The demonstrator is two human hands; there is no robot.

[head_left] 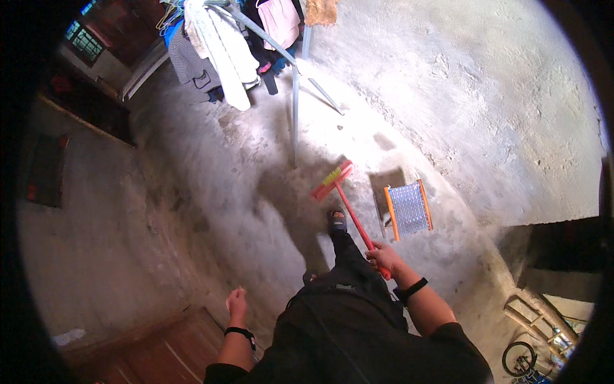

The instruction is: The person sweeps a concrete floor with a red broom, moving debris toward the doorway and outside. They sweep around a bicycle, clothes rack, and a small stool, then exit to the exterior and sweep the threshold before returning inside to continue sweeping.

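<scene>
My right hand is wrapped round the lower end of the red handle of a broom. The broom points away from me, and its red and yellow head is just beyond my foot, over the concrete floor. Whether the head touches the floor I cannot tell. My left hand hangs at my left side with its fingers curled in, and nothing shows in it. A small stool with orange side bars and a woven grey-blue seat stands to the right of the broom.
Ahead, a metal clothes rack holds hanging clothes, its legs reaching the floor. Rough plastered wall runs along the right. A wooden ladder-like frame and a bicycle wheel are at the lower right. A wooden door is at the lower left.
</scene>
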